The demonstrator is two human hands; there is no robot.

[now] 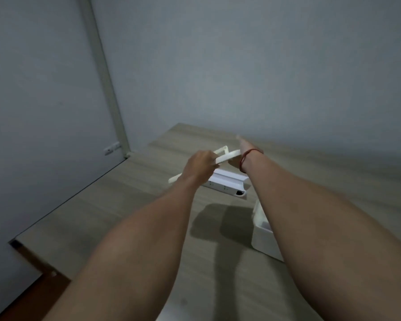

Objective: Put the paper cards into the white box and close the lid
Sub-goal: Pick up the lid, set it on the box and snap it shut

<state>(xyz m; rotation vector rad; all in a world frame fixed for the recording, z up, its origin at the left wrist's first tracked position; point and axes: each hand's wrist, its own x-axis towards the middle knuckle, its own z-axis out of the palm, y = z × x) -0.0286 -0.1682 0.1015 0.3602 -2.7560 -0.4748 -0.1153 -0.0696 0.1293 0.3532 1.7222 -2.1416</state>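
Both my arms reach out over the wooden table. My left hand (202,164) grips the near edge of a blurred stack of pale paper cards (227,156) held above the table. My right hand (242,150), with a red string at the wrist, meets the cards' far right side; its fingers are mostly hidden behind the wrist. The white box (263,237) stands open at the right, partly covered by my right forearm. Beneath my hands lies a white lid-like piece (227,183) with small dark marks on its side.
The wooden table (130,205) ends at a left edge and a far edge against grey walls. A white vertical trim (107,89) runs down the wall corner. Brown floor (30,290) shows at the lower left.
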